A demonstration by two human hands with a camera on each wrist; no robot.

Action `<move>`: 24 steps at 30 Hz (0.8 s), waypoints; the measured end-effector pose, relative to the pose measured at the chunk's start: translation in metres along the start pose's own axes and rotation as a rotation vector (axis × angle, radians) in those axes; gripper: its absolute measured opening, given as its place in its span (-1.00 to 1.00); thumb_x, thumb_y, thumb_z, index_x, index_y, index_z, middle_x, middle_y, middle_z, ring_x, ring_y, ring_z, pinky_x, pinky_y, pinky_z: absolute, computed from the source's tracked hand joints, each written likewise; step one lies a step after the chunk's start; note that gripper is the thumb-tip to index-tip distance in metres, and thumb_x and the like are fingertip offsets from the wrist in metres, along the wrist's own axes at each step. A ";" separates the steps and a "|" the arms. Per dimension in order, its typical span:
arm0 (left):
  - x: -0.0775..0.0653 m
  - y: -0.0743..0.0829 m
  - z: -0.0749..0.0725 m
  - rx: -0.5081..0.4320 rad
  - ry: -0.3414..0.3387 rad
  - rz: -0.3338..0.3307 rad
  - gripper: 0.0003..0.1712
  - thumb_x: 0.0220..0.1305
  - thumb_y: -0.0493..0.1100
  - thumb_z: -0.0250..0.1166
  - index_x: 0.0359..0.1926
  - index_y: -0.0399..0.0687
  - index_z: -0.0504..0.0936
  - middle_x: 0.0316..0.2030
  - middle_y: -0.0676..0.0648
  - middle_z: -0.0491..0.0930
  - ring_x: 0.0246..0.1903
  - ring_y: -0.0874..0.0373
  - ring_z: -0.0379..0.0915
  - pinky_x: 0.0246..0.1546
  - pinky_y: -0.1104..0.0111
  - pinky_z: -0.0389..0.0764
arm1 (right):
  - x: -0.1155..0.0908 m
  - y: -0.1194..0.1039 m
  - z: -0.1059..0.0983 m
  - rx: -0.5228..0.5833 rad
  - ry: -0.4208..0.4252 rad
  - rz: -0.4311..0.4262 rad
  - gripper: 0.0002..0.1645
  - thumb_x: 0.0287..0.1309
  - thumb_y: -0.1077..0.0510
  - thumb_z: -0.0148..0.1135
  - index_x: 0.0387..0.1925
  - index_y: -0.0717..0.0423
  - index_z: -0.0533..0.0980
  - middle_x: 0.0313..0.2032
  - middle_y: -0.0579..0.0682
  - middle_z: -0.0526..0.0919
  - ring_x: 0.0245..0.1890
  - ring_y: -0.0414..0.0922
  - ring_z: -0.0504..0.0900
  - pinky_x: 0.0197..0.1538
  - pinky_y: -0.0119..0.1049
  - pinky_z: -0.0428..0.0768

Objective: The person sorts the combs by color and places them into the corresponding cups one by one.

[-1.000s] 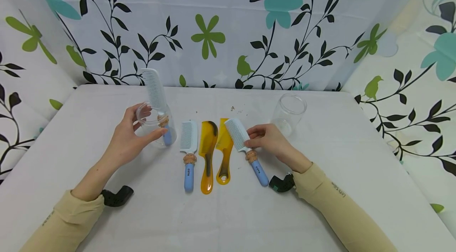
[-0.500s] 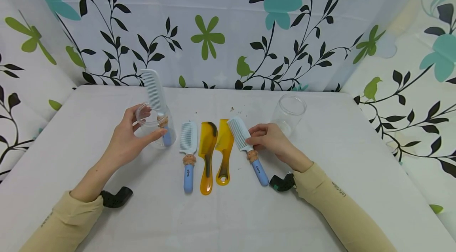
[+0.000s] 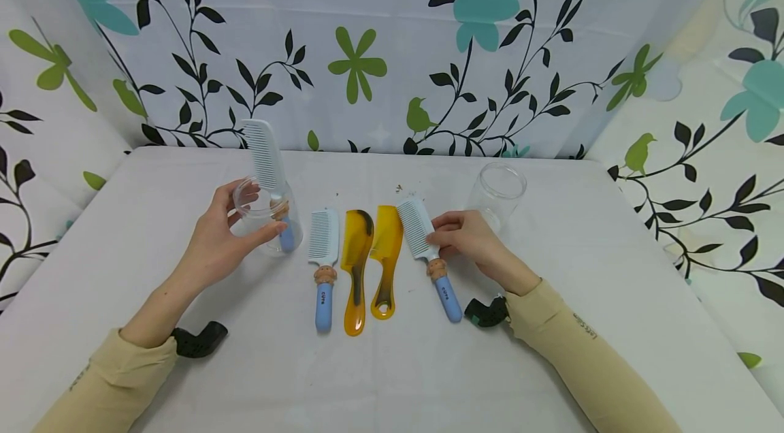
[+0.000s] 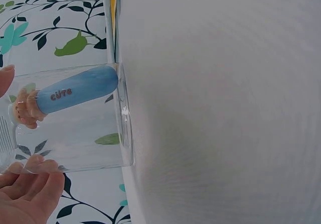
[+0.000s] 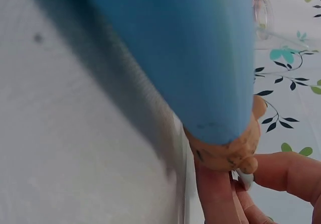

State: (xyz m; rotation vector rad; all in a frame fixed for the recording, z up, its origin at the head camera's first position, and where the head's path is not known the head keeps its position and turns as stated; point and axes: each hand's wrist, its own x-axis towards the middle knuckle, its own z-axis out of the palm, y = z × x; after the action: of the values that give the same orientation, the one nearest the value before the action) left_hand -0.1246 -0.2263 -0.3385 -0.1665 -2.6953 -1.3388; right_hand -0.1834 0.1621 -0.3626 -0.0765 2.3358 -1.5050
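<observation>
With fingers and thumb around its sides, my left hand (image 3: pixel 223 232) grips a clear cup (image 4: pixel 80 148). In it stands a pale blue comb (image 3: pixel 265 154), teeth end up above the rim; its blue handle reads "CUTE" and has a small tan figure at the neck. My right hand (image 3: pixel 468 239) pinches the head of a matching pale blue comb (image 3: pixel 418 229) between thumb and fingers. That comb slants, its handle end toward me, and in the right wrist view its blue handle (image 5: pixel 200 58) fills the upper middle, close over the tablecloth.
Between the hands lie another pale blue comb (image 3: pixel 323 235), a yellow-brown comb (image 3: pixel 357 242) and a yellow comb with a looped handle (image 3: pixel 387 235). A second clear cup (image 3: pixel 497 198) stands behind my right hand. Small crumbs (image 3: pixel 399 187) dot the white table (image 3: pixel 380 378) near its back edge.
The comb in my right hand has shifted rightward, its head now apart from the yellow comb it overlapped, and it slants less. My left hand and the cup have stayed still.
</observation>
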 end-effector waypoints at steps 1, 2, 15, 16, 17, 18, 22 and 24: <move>0.000 0.000 0.000 0.000 0.000 0.000 0.11 0.24 0.00 0.44 0.53 -0.21 -0.08 0.40 -0.36 0.23 0.40 -0.26 0.14 0.41 -0.19 0.22 | 0.000 0.000 0.000 0.002 0.003 0.000 -0.59 0.20 0.15 0.35 0.03 0.28 0.56 -0.17 0.12 0.72 -0.41 -0.11 0.68 -0.16 -0.34 0.74; 0.000 0.000 0.000 0.000 0.000 -0.001 0.11 0.24 0.00 0.44 0.53 -0.21 -0.08 0.40 -0.36 0.23 0.40 -0.26 0.14 0.41 -0.19 0.22 | 0.000 -0.001 0.000 0.006 0.008 0.003 -0.60 0.19 0.15 0.36 0.02 0.27 0.57 -0.18 0.11 0.72 -0.41 -0.11 0.68 -0.17 -0.34 0.73; 0.000 -0.001 0.000 -0.001 -0.001 0.000 0.11 0.23 0.00 0.44 0.53 -0.21 -0.08 0.40 -0.38 0.23 0.40 -0.27 0.13 0.41 -0.21 0.21 | -0.001 -0.001 -0.002 0.049 0.015 -0.034 -0.60 0.20 0.15 0.34 0.01 0.31 0.54 -0.22 0.11 0.73 -0.38 -0.09 0.68 -0.17 -0.32 0.77; 0.000 -0.001 0.000 0.002 -0.001 -0.002 0.11 0.23 0.01 0.44 0.53 -0.20 -0.08 0.40 -0.37 0.23 0.40 -0.27 0.13 0.41 -0.21 0.22 | -0.001 -0.002 -0.002 0.052 0.015 -0.039 -0.60 0.20 0.16 0.34 0.01 0.31 0.54 -0.22 0.11 0.73 -0.38 -0.09 0.68 -0.18 -0.32 0.77; 0.000 0.000 0.000 0.003 -0.002 -0.004 0.11 0.24 0.01 0.44 0.53 -0.20 -0.08 0.40 -0.37 0.23 0.40 -0.27 0.13 0.41 -0.21 0.21 | -0.001 -0.002 -0.002 0.055 0.013 -0.044 -0.60 0.20 0.16 0.34 0.00 0.31 0.54 -0.23 0.11 0.73 -0.38 -0.09 0.68 -0.18 -0.32 0.77; 0.000 0.000 0.000 0.005 -0.002 -0.006 0.11 0.23 0.02 0.44 0.53 -0.20 -0.09 0.41 -0.37 0.22 0.40 -0.27 0.13 0.41 -0.21 0.21 | -0.002 -0.002 -0.002 0.057 0.013 -0.047 -0.60 0.20 0.16 0.34 0.00 0.32 0.55 -0.23 0.11 0.73 -0.39 -0.09 0.68 -0.18 -0.31 0.77; 0.000 0.000 0.000 0.011 0.000 -0.012 0.12 0.23 0.03 0.44 0.54 -0.19 -0.09 0.41 -0.36 0.22 0.41 -0.27 0.13 0.41 -0.21 0.22 | -0.002 -0.002 -0.003 0.066 0.007 -0.054 -0.60 0.20 0.17 0.34 0.00 0.33 0.54 -0.23 0.11 0.74 -0.39 -0.10 0.69 -0.19 -0.29 0.78; 0.000 0.000 0.000 0.011 0.001 -0.011 0.12 0.23 0.02 0.44 0.54 -0.20 -0.09 0.41 -0.36 0.22 0.41 -0.27 0.13 0.41 -0.21 0.22 | -0.002 -0.002 -0.003 0.069 0.006 -0.055 -0.61 0.20 0.17 0.33 0.00 0.33 0.54 -0.23 0.11 0.74 -0.39 -0.10 0.69 -0.19 -0.29 0.78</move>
State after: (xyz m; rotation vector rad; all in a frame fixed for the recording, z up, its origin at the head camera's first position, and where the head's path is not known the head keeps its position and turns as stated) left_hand -0.1242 -0.2261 -0.3387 -0.1498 -2.7063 -1.3269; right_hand -0.1829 0.1644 -0.3590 -0.1195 2.3021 -1.6122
